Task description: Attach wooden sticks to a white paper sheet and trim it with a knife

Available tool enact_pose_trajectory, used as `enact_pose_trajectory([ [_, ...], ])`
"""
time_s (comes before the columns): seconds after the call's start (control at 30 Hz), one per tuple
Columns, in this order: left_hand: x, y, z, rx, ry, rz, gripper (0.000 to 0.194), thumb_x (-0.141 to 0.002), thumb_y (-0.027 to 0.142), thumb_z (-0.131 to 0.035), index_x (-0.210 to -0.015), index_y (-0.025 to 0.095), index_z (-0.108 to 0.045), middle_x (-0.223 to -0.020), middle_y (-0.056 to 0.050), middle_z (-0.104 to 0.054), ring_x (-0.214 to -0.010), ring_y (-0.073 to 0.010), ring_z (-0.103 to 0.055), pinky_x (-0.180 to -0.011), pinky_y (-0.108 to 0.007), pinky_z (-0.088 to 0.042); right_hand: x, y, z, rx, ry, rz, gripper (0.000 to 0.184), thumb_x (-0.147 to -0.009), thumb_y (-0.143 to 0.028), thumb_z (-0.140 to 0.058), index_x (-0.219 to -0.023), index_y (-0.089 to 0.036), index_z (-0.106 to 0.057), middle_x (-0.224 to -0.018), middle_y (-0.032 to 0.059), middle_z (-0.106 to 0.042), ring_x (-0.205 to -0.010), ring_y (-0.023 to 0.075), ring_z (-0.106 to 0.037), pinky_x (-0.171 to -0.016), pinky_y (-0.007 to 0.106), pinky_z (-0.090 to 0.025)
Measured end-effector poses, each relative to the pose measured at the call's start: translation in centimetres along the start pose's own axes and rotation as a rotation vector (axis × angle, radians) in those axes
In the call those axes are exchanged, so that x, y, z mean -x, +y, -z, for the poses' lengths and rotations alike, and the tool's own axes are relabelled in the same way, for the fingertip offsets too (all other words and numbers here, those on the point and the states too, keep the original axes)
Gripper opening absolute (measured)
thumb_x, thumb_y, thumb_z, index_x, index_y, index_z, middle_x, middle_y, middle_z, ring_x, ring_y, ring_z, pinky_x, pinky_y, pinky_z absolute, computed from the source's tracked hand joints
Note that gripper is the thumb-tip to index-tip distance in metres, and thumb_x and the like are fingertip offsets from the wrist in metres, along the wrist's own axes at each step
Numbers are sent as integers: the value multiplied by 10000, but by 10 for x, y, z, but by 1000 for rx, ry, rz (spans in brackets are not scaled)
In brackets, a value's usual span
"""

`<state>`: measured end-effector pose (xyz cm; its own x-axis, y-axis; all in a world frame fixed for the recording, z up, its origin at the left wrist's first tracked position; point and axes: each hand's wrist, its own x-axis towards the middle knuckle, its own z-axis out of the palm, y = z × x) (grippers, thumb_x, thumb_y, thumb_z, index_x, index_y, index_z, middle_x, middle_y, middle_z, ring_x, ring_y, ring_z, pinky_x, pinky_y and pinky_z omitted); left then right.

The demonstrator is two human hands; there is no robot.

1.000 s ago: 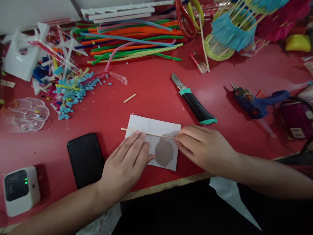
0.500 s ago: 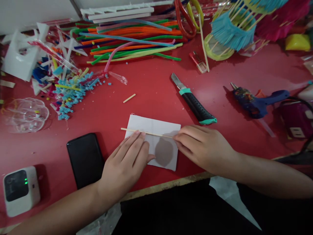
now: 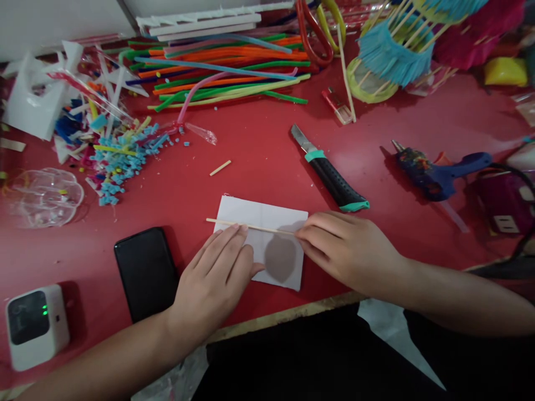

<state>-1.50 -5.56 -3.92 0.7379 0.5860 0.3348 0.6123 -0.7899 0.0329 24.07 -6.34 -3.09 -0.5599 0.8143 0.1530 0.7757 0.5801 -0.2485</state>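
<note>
A thin wooden stick (image 3: 270, 229) lies across a white rectangular card (image 3: 246, 209), its left end jutting past the card's edge. My left hand (image 3: 219, 267) rests flat on the card with fingers stretched out, the fingertips pressing on the stick. At the stick's right end, my right hand (image 3: 345, 245) pinches it between thumb and fingers, hiding that tip. Beyond the card lies a short cut piece of stick (image 3: 220, 167). A utility knife (image 3: 334, 175) with a black and teal handle lies beyond my right hand, blade pointing away.
A black phone (image 3: 146, 273) and a white device (image 3: 37, 326) lie to the left. Pipe cleaners (image 3: 225, 69) and scraps (image 3: 121, 156) fill the back. On the right are a blue glue gun (image 3: 438, 170), a red-capped bottle (image 3: 337, 106) and a fringed blue stick structure (image 3: 395, 50).
Both hands, the stick and the card keep nearly the same places. The whole view has shifted very slightly.
</note>
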Motion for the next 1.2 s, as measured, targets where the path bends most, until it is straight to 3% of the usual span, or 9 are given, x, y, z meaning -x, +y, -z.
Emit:
enact_pose_trajectory([
  [0.17,0,1,0,-19,-5,-5,268,-943,364,-625,-1016,107,-646,-1182,-158,-721,-1134,-278,-683,-971,-404,-575,-1,2,0,-23,-3,-4,220,-953,-152,-524,-831,-128,-706,-818,72,-673,-740,178,-629,-626,310,-469],
  [0.33,0,2,0,-88,-15,-42,298,-963,375,-585,-1045,97,-657,-1199,-163,-717,-1124,-281,-687,-962,-408,-568,-6,7,4,-188,-47,-14,203,-963,-176,-506,-888,-153,-694,-892,69,-699,-794,166,-649,-684,299,-502],
  [0.4,0,2,0,-89,-7,-46,299,-964,371,-584,-1040,92,-659,-1197,-161,-719,-1123,-287,-688,-966,-413,-565,-9,13,9,-230,-2,-37,165,-958,-193,-527,-913,-169,-684,-903,60,-703,-820,164,-655,-715,295,-515],
  [0.53,0,3,-1,-96,-8,-49,288,-967,368,-580,-1017,96,-661,-1195,-160,-720,-1126,-289,-686,-970,-414,-563,-12,33,16,-31,209,-254,137,-942,-267,-582,-1016,-194,-672,-1003,115,-689,-954,248,-657,-842,401,-525],
  [0.63,1,2,-2,-113,3,-56,282,-968,371,-576,-1003,104,-659,-1192,-166,-719,-1125,-284,-686,-967,-404,-564,-11,52,12,161,209,-399,326,-901,-340,-644,-1177,-167,-634,-1106,195,-653,-1060,362,-621,-906,539,-491],
  [0.8,4,2,-4,-118,12,-43,289,-982,380,-545,-994,116,-662,-1205,-153,-718,-1139,-268,-678,-996,-392,-539,-12,65,0,89,169,-406,372,-882,-249,-603,-1251,-195,-606,-1077,147,-688,-969,335,-664,-773,477,-536],
  [0.93,5,3,-5,-105,11,-31,289,-978,385,-551,-1005,116,-655,-1227,-159,-705,-1182,-265,-653,-1036,-391,-506,-15,58,10,-71,189,-395,385,-901,-211,-535,-1278,-225,-606,-1138,121,-703,-995,296,-675,-818,446,-534],
  [1.07,5,3,-6,-89,16,-25,288,-969,394,-566,-970,118,-647,-1203,-155,-712,-1175,-267,-658,-1036,-388,-509,-20,43,25,-391,47,-343,409,-967,-220,-421,-1353,-195,-554,-1186,95,-709,-979,223,-692,-817,377,-549],
  [1.2,4,3,-6,-98,36,-30,297,-981,393,-543,-965,116,-650,-1183,-145,-721,-1148,-266,-672,-1009,-387,-531,-28,29,29,-410,-97,-163,436,-987,-309,-500,-1415,-230,-531,-1336,68,-652,-1146,201,-647,-921,335,-518],
])
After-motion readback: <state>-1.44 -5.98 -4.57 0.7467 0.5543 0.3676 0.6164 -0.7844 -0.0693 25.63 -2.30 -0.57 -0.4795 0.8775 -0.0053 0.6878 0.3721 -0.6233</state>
